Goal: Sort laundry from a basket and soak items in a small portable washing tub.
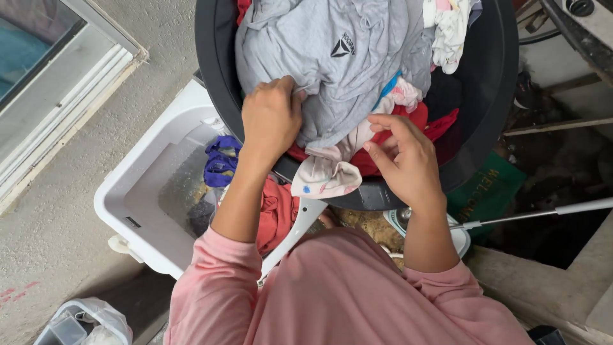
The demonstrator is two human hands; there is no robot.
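A black round tub (491,83) holds a heap of clothes. On top lies a grey shirt (332,64). My left hand (271,118) is closed on a fold of the grey shirt at its near edge. My right hand (405,160) hovers with its fingers spread over red cloth (418,121) and a pale pink patterned garment (329,176) that hangs over the tub's near rim. A white patterned piece (450,29) lies at the far right of the heap.
Below the tub stands a white washing machine (137,182) with its lid open, water, a purple garment (221,161) and a red garment (276,214) inside. A green mat (488,191), a metal pole (543,214) and a concrete floor (76,140) surround it.
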